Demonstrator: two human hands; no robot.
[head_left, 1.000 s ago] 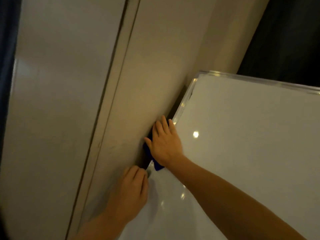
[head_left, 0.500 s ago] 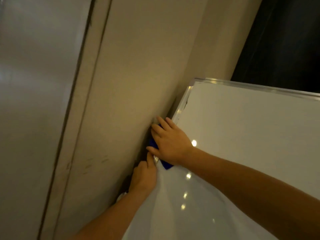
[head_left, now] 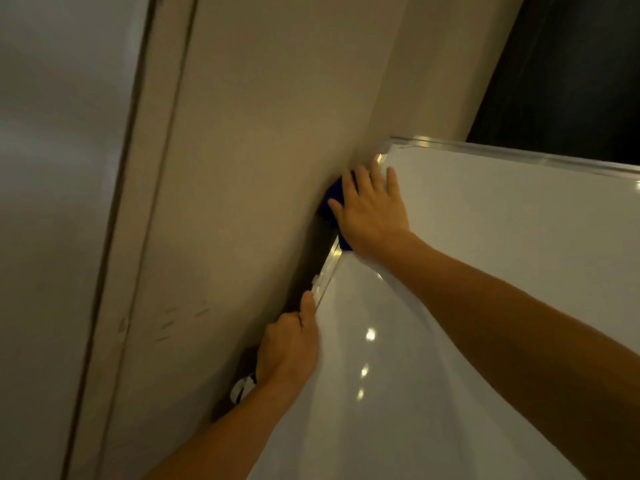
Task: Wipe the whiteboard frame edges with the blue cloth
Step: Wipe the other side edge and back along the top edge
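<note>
A glossy whiteboard (head_left: 485,306) leans against a beige wall, its silver frame (head_left: 329,263) running up the left side to the top corner. My right hand (head_left: 370,213) lies flat over the blue cloth (head_left: 330,199), pressing it on the left frame edge just below the top corner. Most of the cloth is hidden under the palm. Lower down, my left hand (head_left: 287,348) grips the same frame edge, thumb along the rail and fingers behind it.
The beige wall (head_left: 270,168) sits tight against the board's left edge, leaving a narrow dark gap. A grey door panel (head_left: 52,202) with its trim stands further left. A dark opening (head_left: 571,71) lies beyond the board's top rail (head_left: 519,154).
My right hand has slid the cloth up the left frame edge toward the top corner. My left hand has shifted its hold on the edge below it, and my view has shifted too.
</note>
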